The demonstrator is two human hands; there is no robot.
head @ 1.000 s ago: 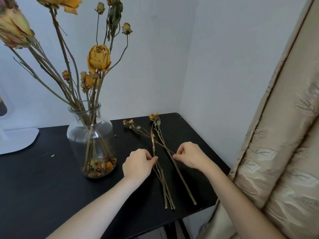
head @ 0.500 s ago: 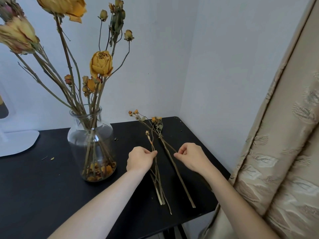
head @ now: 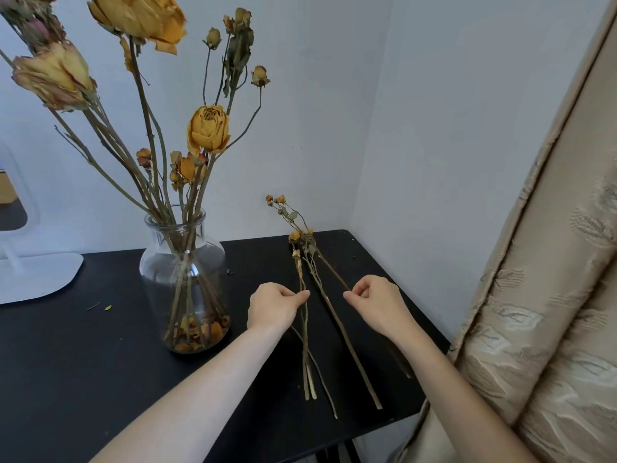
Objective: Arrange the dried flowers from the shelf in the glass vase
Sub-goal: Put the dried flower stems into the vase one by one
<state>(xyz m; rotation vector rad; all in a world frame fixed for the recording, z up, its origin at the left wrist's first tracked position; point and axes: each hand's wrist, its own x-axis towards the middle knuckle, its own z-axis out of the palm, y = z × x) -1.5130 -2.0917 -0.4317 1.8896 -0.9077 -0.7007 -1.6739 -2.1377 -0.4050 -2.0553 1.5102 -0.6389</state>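
We are pinching with the left hand (head: pixel 277 305): thumb and forefinger are closing on a bundle of thin stems (head: pixel 304 345) about mid-length, with the other fingers curling in. The right hand (head: pixel 377 304) is curling too, its fingertips meeting on a darker stem (head: pixel 334 274) that is running under the palm. It is reading as a light pinch, though the contact is partly hidden. Between the hands a longer pale stem (head: pixel 347 345) is lying on the black bench (head: pixel 100 362), apparently not held. The small orange buds (head: pixel 295 236) are pointing to the far wall, cut ends near us. Left of the hands the glass vase (head: pixel 185 279) is standing upright, holding tall dried roses (head: pixel 208 130), with loose petals sitting in its bottom.

Handling call: the stems are looking very light, stiff and brittle, and the heads crumbly. So we are gripping low to mid stem, never the buds, and lifting without bending. The narrow vase neck is probably going to snag side twigs, so we are feeding cut ends in first.
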